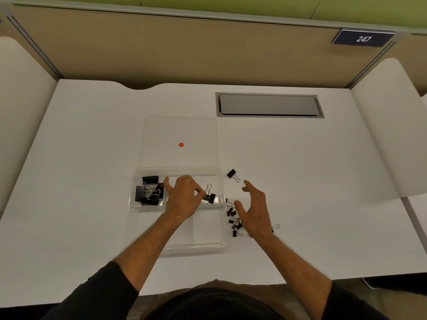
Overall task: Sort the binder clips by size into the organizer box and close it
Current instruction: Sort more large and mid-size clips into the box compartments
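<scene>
The left hand (182, 195) seems to pinch a medium binder clip (209, 197) over the organizer box's (221, 243) upper-right compartment, while the right hand (253, 206) hovers spread and empty above the small clips (233, 219), so a careless release could bounce it into the wrong compartment.

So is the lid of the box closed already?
No, the clear lid lies flat open behind the box, and small clips sit loose on the table.
</scene>
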Action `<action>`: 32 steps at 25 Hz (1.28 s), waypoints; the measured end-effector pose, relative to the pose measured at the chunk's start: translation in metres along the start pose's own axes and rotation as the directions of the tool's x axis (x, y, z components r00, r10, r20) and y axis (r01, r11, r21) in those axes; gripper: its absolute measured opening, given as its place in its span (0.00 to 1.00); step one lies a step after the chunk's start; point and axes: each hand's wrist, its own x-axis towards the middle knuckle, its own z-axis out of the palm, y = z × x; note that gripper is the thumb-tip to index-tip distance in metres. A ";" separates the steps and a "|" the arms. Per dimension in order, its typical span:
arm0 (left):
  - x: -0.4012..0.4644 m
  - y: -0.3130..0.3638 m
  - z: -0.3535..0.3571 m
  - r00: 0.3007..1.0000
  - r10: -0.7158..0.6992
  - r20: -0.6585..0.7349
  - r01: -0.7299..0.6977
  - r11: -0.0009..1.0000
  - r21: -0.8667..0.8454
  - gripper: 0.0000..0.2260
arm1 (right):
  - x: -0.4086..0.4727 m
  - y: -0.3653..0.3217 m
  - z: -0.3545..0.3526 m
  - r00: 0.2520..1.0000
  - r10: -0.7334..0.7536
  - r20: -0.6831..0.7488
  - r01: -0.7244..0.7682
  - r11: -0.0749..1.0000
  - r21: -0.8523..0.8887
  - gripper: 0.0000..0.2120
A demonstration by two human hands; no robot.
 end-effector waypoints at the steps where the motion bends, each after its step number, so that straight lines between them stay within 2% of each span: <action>1: 0.000 0.001 0.000 1.000 0.004 0.002 -0.004 1.000 0.006 0.06 | -0.002 0.003 -0.002 1.000 0.008 -0.004 -0.008 1.000 0.003 0.31; 10: -0.007 -0.007 0.010 0.998 0.048 -0.035 -0.049 0.998 -0.042 0.06 | -0.006 0.011 -0.005 1.000 0.029 -0.002 -0.029 1.000 0.008 0.30; 16: -0.011 -0.013 0.012 0.992 0.122 -0.021 -0.124 0.976 -0.180 0.16 | 0.014 0.024 0.000 0.998 0.021 0.057 -0.017 0.997 -0.078 0.28; 22: -0.006 -0.029 0.014 0.980 0.200 0.012 -0.201 0.979 0.031 0.32 | 0.061 0.038 0.010 0.984 0.035 0.172 -0.004 0.984 -0.178 0.29; 26: -0.003 -0.042 0.018 0.978 0.197 0.073 -0.207 0.961 0.185 0.35 | 0.092 0.043 0.026 0.949 0.055 0.310 0.038 0.957 -0.287 0.31; 29: -0.002 -0.045 0.020 0.981 0.170 0.097 -0.188 0.956 0.226 0.35 | 0.105 0.043 0.038 0.958 0.024 0.286 0.073 0.943 -0.324 0.26; 32: -0.002 -0.045 0.024 0.983 0.159 0.097 -0.177 0.957 0.232 0.34 | 0.110 0.041 0.045 0.970 -0.019 0.241 0.106 0.929 -0.353 0.17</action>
